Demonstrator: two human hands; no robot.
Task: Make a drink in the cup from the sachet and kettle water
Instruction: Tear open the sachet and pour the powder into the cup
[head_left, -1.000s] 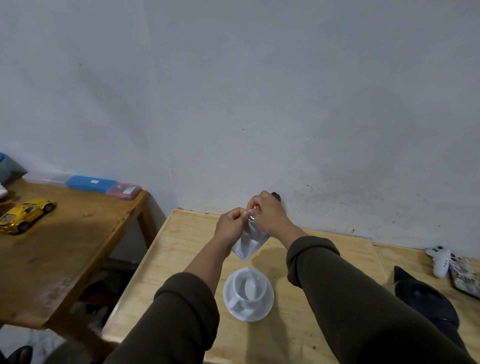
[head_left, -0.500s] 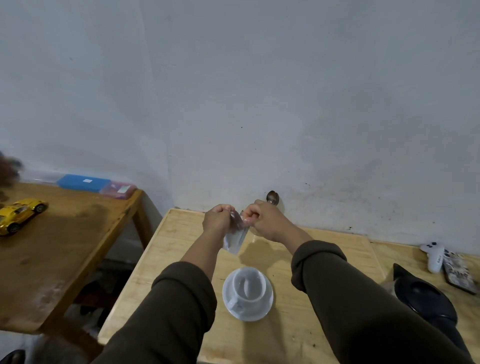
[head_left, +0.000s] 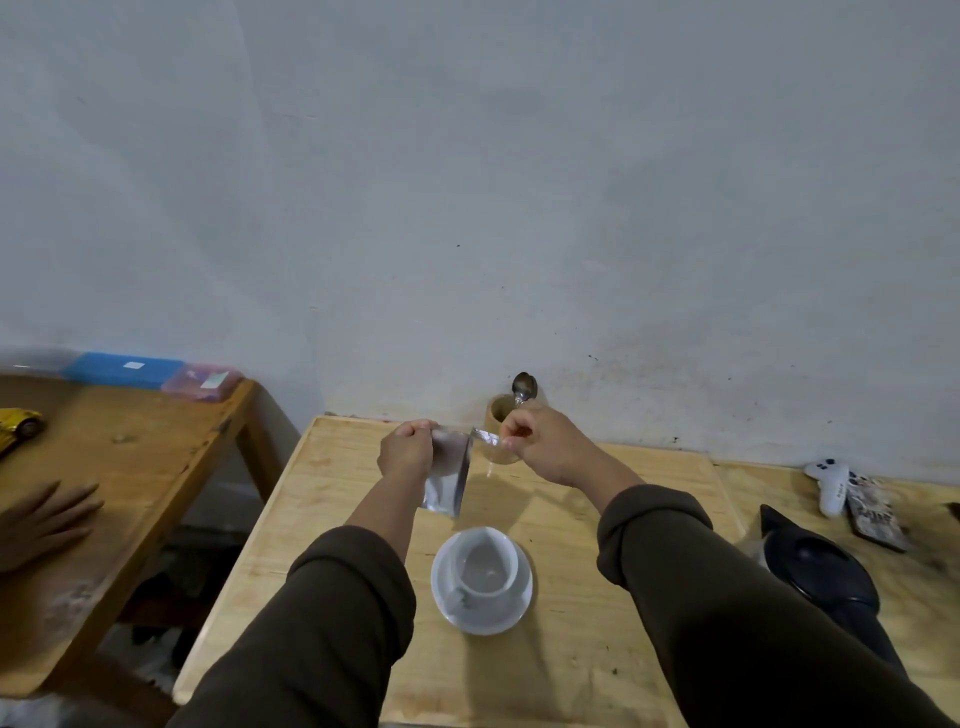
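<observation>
A white cup (head_left: 485, 569) stands on a white saucer (head_left: 514, 605) in the middle of the light wooden table (head_left: 571, 665). Above and behind it my left hand (head_left: 408, 452) grips a silver sachet (head_left: 448, 480) by its top left corner, so it hangs down. My right hand (head_left: 545, 441) pinches a torn strip (head_left: 485, 438) of the sachet's top, pulled off to the right. A black kettle (head_left: 821, 577) sits on the table's right side, partly behind my right sleeve.
A wooden holder (head_left: 500, 415) with a spoon (head_left: 522, 388) stands by the wall behind my right hand. A white controller (head_left: 831, 480) and a phone (head_left: 878, 514) lie at the far right. Another person's hand (head_left: 44, 519) rests on the left table, near a yellow toy car (head_left: 18, 423).
My hands have drawn apart and the sachet's top strip is torn away to the right. Another person's hand has appeared on the left table.
</observation>
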